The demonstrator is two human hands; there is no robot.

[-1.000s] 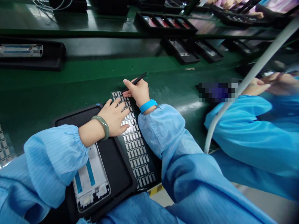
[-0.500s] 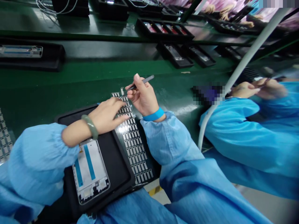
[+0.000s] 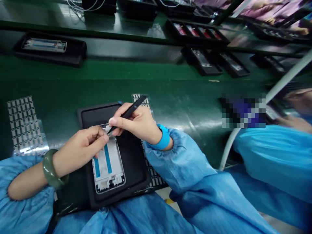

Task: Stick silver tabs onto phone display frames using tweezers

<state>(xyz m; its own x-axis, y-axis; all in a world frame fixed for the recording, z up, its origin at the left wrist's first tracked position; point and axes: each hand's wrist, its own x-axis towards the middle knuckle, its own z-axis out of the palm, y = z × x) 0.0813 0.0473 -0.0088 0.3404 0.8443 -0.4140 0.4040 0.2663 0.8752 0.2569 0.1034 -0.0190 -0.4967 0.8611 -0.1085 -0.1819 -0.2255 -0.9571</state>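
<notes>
My right hand grips black tweezers, their tips pointing down and left. Close to those tips, the thumb and fingers of my left hand are pinched together; whatever small thing lies between them is too hidden to name. Both hands are over the upper end of a silver phone frame with two blue strips. The frame lies in a black tray, and my fingers cover part of its top. Beneath my right hand and sleeve runs a sheet of small silvery stickers, mostly covered.
Another sticker sheet lies on the green bench at left. Beyond it sits a black tray holding a phone frame. More trays stand farther back. At right, a pale curved pole separates me from a co-worker's blue sleeve.
Both hands have left the sticker sheet and come together over the phone frame. My left fingers have closed into a pinch, and the tweezers now point down toward them. The view has shifted left.
</notes>
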